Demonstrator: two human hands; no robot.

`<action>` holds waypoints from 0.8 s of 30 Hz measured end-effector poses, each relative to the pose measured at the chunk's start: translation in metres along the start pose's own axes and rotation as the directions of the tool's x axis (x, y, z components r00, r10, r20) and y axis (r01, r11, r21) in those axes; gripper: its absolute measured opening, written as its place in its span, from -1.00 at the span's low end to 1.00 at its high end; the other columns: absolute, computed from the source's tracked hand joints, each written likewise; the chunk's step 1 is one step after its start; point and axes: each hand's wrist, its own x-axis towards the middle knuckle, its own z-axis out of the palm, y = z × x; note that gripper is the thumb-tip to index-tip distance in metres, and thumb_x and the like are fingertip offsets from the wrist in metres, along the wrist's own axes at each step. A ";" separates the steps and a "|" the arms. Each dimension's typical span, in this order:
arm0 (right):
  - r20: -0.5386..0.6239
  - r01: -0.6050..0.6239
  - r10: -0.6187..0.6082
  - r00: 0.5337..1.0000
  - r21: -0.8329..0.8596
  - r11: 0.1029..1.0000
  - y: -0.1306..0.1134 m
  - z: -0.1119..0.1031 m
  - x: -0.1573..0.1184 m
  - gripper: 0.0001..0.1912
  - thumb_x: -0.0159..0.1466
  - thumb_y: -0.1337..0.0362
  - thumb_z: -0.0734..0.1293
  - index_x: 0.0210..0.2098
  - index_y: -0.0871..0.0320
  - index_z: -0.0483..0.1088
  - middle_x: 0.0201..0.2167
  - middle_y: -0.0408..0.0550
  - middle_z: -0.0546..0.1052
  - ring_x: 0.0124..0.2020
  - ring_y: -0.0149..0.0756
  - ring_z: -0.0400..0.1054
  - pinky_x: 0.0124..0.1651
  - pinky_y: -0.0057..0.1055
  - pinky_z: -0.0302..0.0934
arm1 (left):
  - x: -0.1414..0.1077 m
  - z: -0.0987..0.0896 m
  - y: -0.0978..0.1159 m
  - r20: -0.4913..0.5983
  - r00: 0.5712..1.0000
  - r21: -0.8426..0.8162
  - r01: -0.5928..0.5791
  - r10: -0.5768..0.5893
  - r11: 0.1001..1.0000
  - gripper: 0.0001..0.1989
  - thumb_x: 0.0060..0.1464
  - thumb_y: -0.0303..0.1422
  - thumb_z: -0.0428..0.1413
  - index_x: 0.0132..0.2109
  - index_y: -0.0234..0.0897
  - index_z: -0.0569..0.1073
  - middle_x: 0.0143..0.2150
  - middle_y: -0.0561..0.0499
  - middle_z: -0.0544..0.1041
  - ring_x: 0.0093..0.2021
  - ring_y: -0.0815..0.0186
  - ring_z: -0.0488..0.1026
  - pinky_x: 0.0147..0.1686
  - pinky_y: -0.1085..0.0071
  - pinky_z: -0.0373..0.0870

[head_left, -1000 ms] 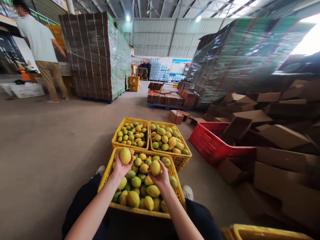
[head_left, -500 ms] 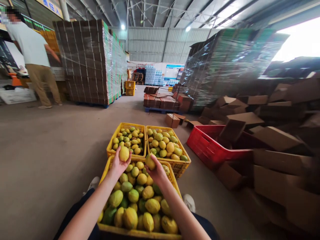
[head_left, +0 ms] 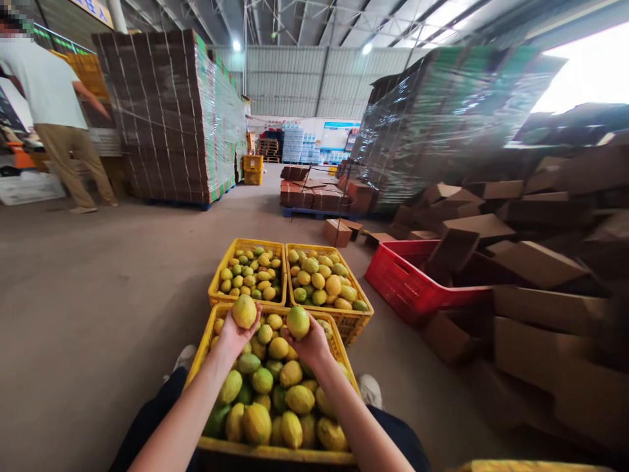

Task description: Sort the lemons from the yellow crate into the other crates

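Note:
A yellow lemon rests in my left hand, its fingers curled around the fruit. My right hand grips a greener lemon. Both hands are raised over the far half of the nearest yellow crate, which sits between my legs. Yellow and green lemons fill that crate. Beyond my hands stand two more yellow crates side by side: the left one holds smaller lemons, the right one larger ones.
A red crate stands to the right beside a heap of cardboard boxes. Wrapped pallet stacks rise at left and right. A person stands at far left. A yellow edge shows at bottom right.
The lemon in my right hand has turned and now shows more of its face. My left hand has shifted slightly, still holding its lemon. The whole view has moved a little.

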 end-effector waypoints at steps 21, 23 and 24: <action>0.024 0.005 -0.003 1.000 -0.091 0.996 0.009 0.004 -0.013 -0.67 0.11 0.07 0.51 -0.39 0.13 0.35 -0.60 -0.16 0.48 -0.69 -0.44 0.24 -0.67 -0.55 0.04 | -0.009 0.001 -0.005 -0.024 1.000 0.078 -0.006 0.008 0.997 -0.63 0.33 -0.23 -0.01 0.17 -0.28 0.42 -0.30 -0.07 0.57 -0.37 0.22 0.57 -0.44 0.35 0.57; 0.008 0.044 -0.044 0.999 -0.082 0.996 0.009 0.005 -0.014 -0.67 0.03 0.18 0.56 -0.38 0.11 0.35 -0.60 -0.22 0.46 -0.68 -0.46 0.23 -0.66 -0.56 0.05 | -0.009 0.001 -0.005 -0.084 0.996 0.093 -0.004 0.012 0.996 -0.62 0.28 -0.19 0.07 0.16 -0.27 0.42 -0.31 -0.04 0.56 -0.41 0.24 0.55 -0.48 0.37 0.55; -0.002 0.055 -0.055 0.998 -0.083 0.995 0.010 0.005 -0.014 -0.66 0.01 0.21 0.57 -0.39 0.11 0.34 -0.62 -0.24 0.45 -0.69 -0.47 0.21 -0.67 -0.57 0.04 | -0.009 0.001 -0.004 -0.105 0.994 0.091 0.007 0.003 0.996 -0.62 0.27 -0.19 0.09 0.14 -0.27 0.43 -0.32 -0.04 0.55 -0.43 0.26 0.54 -0.50 0.39 0.55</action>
